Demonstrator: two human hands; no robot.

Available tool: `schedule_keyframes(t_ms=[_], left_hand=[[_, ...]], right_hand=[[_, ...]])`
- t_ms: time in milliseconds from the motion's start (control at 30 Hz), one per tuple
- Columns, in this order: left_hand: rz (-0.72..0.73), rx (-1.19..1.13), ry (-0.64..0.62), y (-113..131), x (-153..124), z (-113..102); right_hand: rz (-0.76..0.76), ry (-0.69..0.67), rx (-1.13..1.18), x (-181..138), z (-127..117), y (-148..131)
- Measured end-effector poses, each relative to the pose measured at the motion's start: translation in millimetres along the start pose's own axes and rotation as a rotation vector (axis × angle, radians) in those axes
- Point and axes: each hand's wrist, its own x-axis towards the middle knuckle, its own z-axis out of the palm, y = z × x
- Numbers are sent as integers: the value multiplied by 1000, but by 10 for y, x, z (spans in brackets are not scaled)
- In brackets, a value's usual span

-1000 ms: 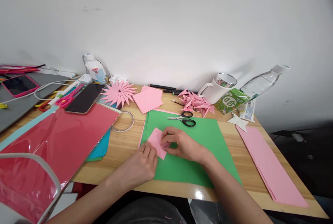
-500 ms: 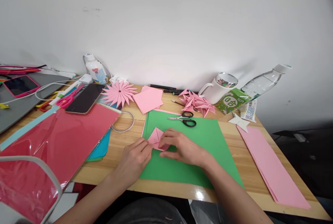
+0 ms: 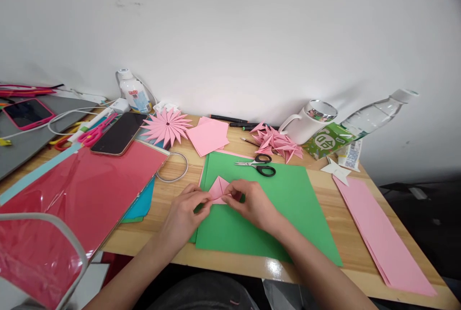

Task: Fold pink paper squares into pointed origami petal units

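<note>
A small pink folded paper piece (image 3: 218,188) lies on a green sheet (image 3: 281,214) in the middle of the wooden desk (image 3: 173,194). My left hand (image 3: 185,214) pinches its lower left edge with closed fingers. From the right, my right hand (image 3: 252,202) pinches the same piece. Black-handled scissors (image 3: 260,166) lie on the green sheet just behind my hands.
A red sheet (image 3: 82,190) with a phone (image 3: 118,133) covers the left. Behind are a pink paper flower (image 3: 166,126), pink squares (image 3: 209,136), folded pink points (image 3: 275,142), a white mug (image 3: 306,122), a green carton (image 3: 326,141) and a lying bottle (image 3: 374,113). Pink strips (image 3: 378,233) lie at right.
Both hands have folded the pink piece smaller; it went from a flat diamond to a narrower triangle pinched between the fingers. My left hand moved up from the sheet's front onto the piece.
</note>
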Motion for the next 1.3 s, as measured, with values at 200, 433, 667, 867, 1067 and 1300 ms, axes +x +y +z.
schedule_keyframes(t_ms=[200, 433, 667, 867, 1067, 1300], left_hand=[[-197, -73, -41, -53, 21, -40], [-284, -100, -74, -79, 64, -93], [-287, -2, 49, -35, 67, 19], [38, 152, 96, 38, -84, 51], [394, 551, -48, 223, -388, 135], [367, 661, -83, 258, -470, 227]], right_hand=[[-37, -27, -21, 4, -2, -30], [-12, -39, -46, 14, -6, -33], [-41, -53, -83, 27, 17, -14], [-17, -49, -80, 27, 20, -29], [-29, -46, -83, 35, 25, -19], [-19, -53, -81, 34, 19, -15]])
